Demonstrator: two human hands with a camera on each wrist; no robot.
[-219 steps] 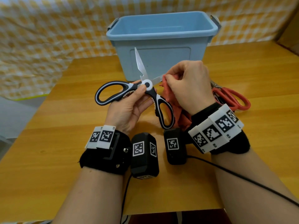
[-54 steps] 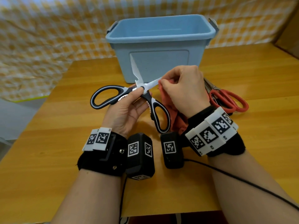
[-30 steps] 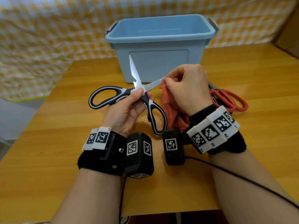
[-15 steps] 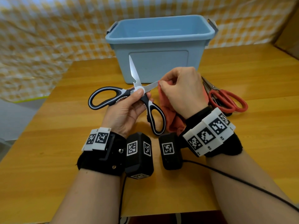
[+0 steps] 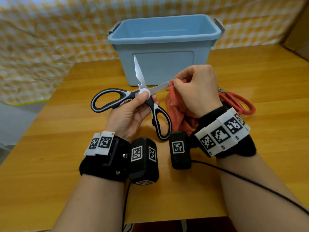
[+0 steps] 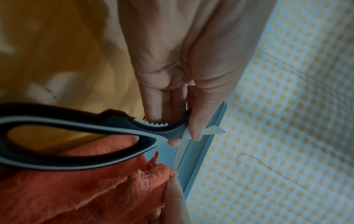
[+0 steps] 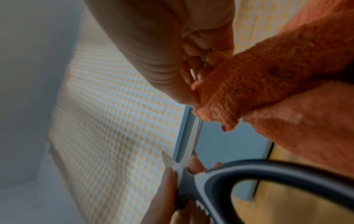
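My left hand (image 5: 132, 113) pinches black-and-white kitchen scissors (image 5: 117, 99) at their pivot, thumb on top, and holds them above the wooden table (image 5: 50, 148). The blades stand spread wide: one points up, the other points right. My right hand (image 5: 195, 91) pinches an orange-red cloth (image 5: 175, 106) and holds a fold of it against the tip of the right-pointing blade. In the left wrist view my fingers (image 6: 166, 106) close on the scissors (image 6: 76, 128) near the toothed part, with the cloth (image 6: 86, 189) below. In the right wrist view my fingertips (image 7: 193, 72) grip the cloth (image 7: 268, 91).
A light blue plastic bin (image 5: 163, 46) with grey latches stands open just behind my hands. Red-handled scissors (image 5: 237, 102) lie on the table to the right of my right wrist. A yellow checked cloth (image 5: 41, 39) hangs behind the table.
My right hand has slid the cloth back and forth along the right-pointing blade and now sits at its tip. The left hand keeps the open scissors almost still.
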